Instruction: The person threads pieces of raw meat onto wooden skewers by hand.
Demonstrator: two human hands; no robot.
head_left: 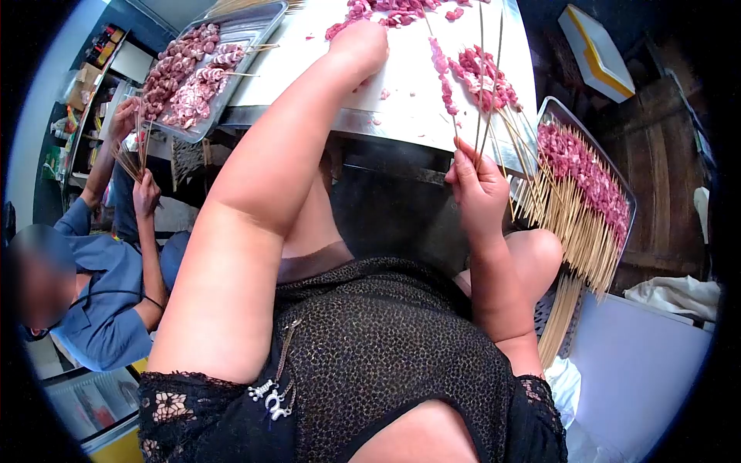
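Pink and deep red, with some paler spots, is the meat on the threaded skewer (pixel 441 69), which is in the person's right hand (pixel 478 185) above the near side of the white table (pixel 297 54). The pieces are small, uneven and a little shiny, and they sit along the stick in a narrow row. Thumb and fingers of this hand are closed around the lower part of the skewer, and two long bare sticks (pixel 482 46) rise from the same grip. The left hand (pixel 360 52) reaches to the meat heap (pixel 397 17) at the top; its fingers are turned away, so I cannot tell if they pinch a piece or are open.

This heap is partly behind the hand and is cut off by the upper edge. The smaller heap (pixel 469 68) of meat lies near the threaded skewer, with light sticks coming out at its lower side; the bare sticks pass in front of it. The ends held in the right palm are hidden, and the tops of the bare sticks leave the view. In the right tray (pixel 629 185) many meat skewers lie side by side, too close together to count. At left, a co-worker (pixel 108 293) holds a bundle of thin sticks (pixel 133 160), whose exact number is hard to make out
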